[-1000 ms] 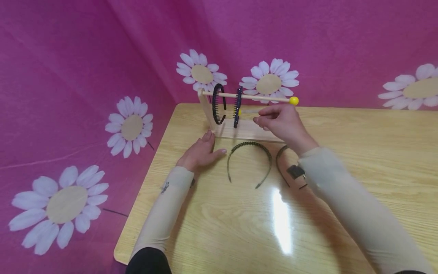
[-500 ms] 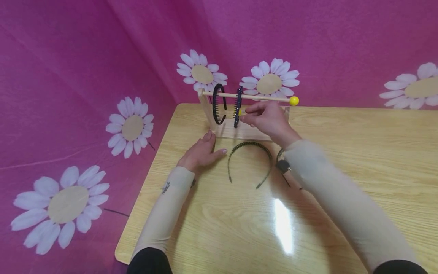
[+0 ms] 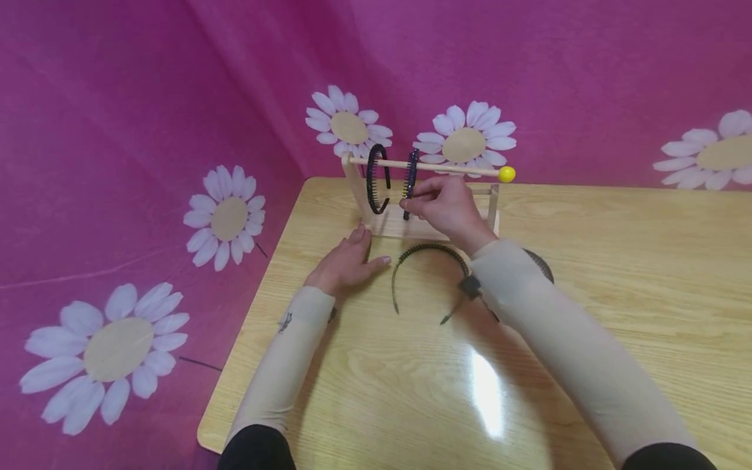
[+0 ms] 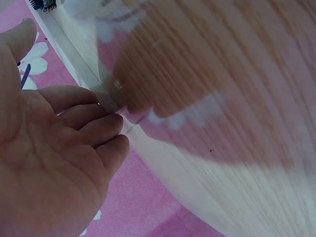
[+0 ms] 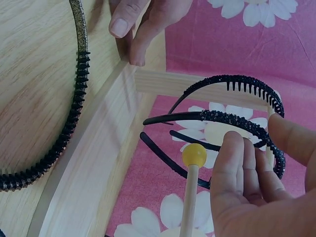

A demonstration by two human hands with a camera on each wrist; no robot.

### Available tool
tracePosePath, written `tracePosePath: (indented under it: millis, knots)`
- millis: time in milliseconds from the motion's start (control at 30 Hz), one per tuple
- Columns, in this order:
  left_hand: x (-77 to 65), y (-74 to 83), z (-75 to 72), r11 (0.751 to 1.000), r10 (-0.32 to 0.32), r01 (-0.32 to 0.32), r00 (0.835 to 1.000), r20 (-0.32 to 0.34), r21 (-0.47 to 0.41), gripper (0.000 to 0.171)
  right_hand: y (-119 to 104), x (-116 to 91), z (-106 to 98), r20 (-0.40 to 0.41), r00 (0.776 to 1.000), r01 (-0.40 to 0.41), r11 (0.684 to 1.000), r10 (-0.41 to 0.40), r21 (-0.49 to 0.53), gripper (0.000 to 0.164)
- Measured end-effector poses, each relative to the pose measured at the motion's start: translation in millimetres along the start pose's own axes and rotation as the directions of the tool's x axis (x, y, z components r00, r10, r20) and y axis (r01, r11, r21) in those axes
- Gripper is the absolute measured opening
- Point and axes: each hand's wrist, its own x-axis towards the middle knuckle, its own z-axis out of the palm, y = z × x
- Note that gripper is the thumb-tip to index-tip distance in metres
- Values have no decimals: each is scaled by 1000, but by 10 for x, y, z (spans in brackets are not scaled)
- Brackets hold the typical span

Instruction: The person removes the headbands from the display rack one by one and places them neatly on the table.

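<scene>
Two dark toothed headbands hang on the upper rod [image 3: 452,168] of a wooden stand: a plain black one [image 3: 372,179] near the left post, and a glittery one [image 5: 232,121] farther right. My right hand [image 3: 449,207] is at the glittery headband, thumb and fairly straight fingers spread around its side, fingertips right at the band. In the right wrist view a gap shows between thumb [image 5: 291,136] and fingers. My left hand [image 3: 343,261] lies with outstretched fingers, their tips at the left front corner of the stand's base [image 3: 405,227].
A spiralled headband [image 3: 431,248] lies on the table [image 3: 382,391] before the stand. Another headband [image 3: 540,264] is mostly hidden under my right forearm. The upper rod ends in a yellow ball [image 3: 506,174]; a lower rod's yellow ball [image 5: 194,155] shows below my right hand.
My right hand has moved left below the upper rod, up to the glittery headband, covering the lower rod's ball. Both hanging headbands and my left hand have stayed in place.
</scene>
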Motion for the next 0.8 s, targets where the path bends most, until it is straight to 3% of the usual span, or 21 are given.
tracePosePath:
  millis: [567, 800]
  knots:
    - [16, 15, -19, 1000, -17, 17, 1000, 21, 11, 93, 22, -29, -70, -73, 992, 91, 986, -102, -138, 13]
    - [6, 21, -20, 1000, -19, 19, 1000, 19, 7, 93, -31, -45, -99, -100, 981, 152, 979, -165, -134, 13]
